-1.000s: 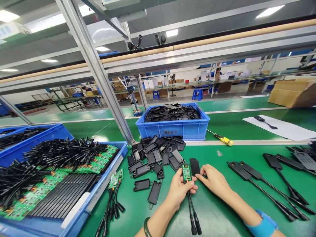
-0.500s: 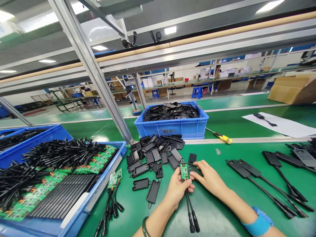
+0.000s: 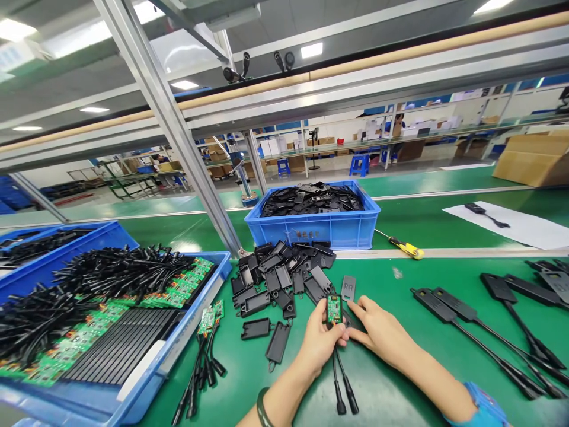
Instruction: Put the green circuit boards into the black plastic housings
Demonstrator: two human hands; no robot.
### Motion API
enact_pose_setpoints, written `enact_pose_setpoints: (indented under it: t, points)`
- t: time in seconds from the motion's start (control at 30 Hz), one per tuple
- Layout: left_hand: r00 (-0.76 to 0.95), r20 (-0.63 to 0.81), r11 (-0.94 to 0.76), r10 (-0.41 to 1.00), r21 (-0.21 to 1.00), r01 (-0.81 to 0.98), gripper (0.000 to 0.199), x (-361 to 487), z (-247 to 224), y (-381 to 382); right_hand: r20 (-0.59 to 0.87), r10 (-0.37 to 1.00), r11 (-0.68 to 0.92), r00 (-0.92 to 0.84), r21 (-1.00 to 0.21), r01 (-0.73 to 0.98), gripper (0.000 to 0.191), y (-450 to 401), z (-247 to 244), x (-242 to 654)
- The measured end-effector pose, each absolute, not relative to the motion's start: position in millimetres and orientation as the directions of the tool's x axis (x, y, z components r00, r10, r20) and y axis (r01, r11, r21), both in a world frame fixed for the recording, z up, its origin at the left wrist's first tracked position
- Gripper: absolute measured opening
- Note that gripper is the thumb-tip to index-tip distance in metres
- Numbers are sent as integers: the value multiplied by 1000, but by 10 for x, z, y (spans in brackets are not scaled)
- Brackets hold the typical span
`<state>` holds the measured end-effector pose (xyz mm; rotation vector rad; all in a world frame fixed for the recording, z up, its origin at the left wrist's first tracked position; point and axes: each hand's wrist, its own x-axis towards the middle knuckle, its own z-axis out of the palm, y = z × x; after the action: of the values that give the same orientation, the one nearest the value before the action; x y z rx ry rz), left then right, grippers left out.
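Note:
My left hand (image 3: 320, 335) holds a black case half with a green circuit board (image 3: 334, 309) seated in it. Two black cables (image 3: 343, 388) run down from the board, their plug ends over the table. Just to the right, my right hand (image 3: 376, 329) has its thumb and forefinger on a dark plastic cover (image 3: 348, 287) with two small marks. The fingers hide its lower part. A heap of black case halves (image 3: 282, 276) lies beyond my left hand, with two loose ones nearer me. Several boards with cables (image 3: 208, 323) rest left of them.
On the left, a blue tray (image 3: 178, 350) holds many cabled boards. A blue bin (image 3: 311, 228) of black parts stands behind the heap. Finished-looking cased units (image 3: 438, 305) lie right, a yellow-handled screwdriver (image 3: 406, 248) behind. A metal post (image 3: 173, 130) rises left of the bin.
The cover by my right hand has turned from dark to lighter grey, its marks now showing. My right hand has shifted slightly down; the left still holds the board in its case.

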<state>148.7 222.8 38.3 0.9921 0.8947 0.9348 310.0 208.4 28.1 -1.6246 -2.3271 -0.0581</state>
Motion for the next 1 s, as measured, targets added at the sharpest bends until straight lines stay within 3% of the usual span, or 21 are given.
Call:
enact_pose_setpoints:
  t: [0.13,0.3,0.37,0.47,0.53,0.6,0.77,1.0]
  points:
    - [354,-165,256,921,939,-228,49,1455,457,2225,207,922,363,-327,-172,916,40,2077,320,3008]
    - [356,-174,261,918,941,-213,47,1440,496,2229,165,954,272,-251,-118,955,30,2075,385,3085]
    - [348,-186,274,919,936,-223,48,1445,486,2228,257,949,238,-180,-217,947,35,2073,404,3157]
    - [372,-205,309,905,919,-244,55,1465,466,2219,368,930,226,-10,-549,805,37,2048,451,3214]
    - [423,-209,331,882,913,-240,58,1482,454,2209,322,945,221,59,-760,611,35,2019,484,3194]
    - [489,-205,350,848,909,-226,60,1497,442,2200,247,968,204,45,-878,434,30,1992,496,3142]
    - [562,-196,370,804,904,-215,65,1492,415,2195,160,987,151,13,-953,262,28,1984,429,3024]
    - [582,-163,320,797,931,-177,61,1483,382,2186,178,982,158,64,-957,244,26,1991,384,3023]
